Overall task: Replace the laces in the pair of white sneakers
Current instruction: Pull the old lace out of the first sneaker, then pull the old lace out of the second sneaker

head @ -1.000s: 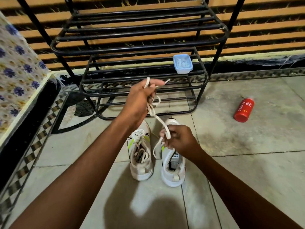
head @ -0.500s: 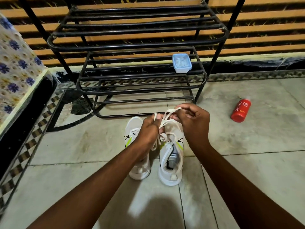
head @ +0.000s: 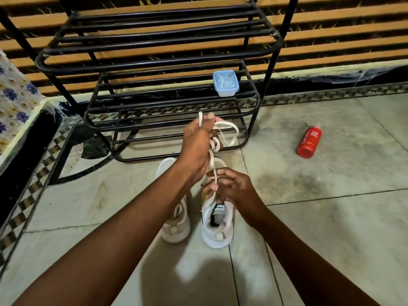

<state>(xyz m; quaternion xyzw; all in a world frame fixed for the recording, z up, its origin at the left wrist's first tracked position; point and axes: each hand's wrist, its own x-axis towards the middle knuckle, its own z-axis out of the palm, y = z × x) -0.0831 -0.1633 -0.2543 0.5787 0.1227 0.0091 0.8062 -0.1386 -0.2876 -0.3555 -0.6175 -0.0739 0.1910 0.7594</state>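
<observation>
Lace [head: 227, 131] cream, flat, looped; left hand [head: 196, 146] grips top, right hand [head: 231, 191] pinches lower end.

A pale tiled floor [head: 331, 217] carries a pair of white sneakers [head: 217, 226] standing side by side, toes toward a black metal shoe rack [head: 154, 51]. A red bottle [head: 309, 142] lies on its side to the right. A small blue-lidded container [head: 225, 83] sits on a middle rack shelf.

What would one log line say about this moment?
left hand: grips lace bunch, raised | right hand: pinches lace above right sneaker | red bottle: lying on floor
</observation>
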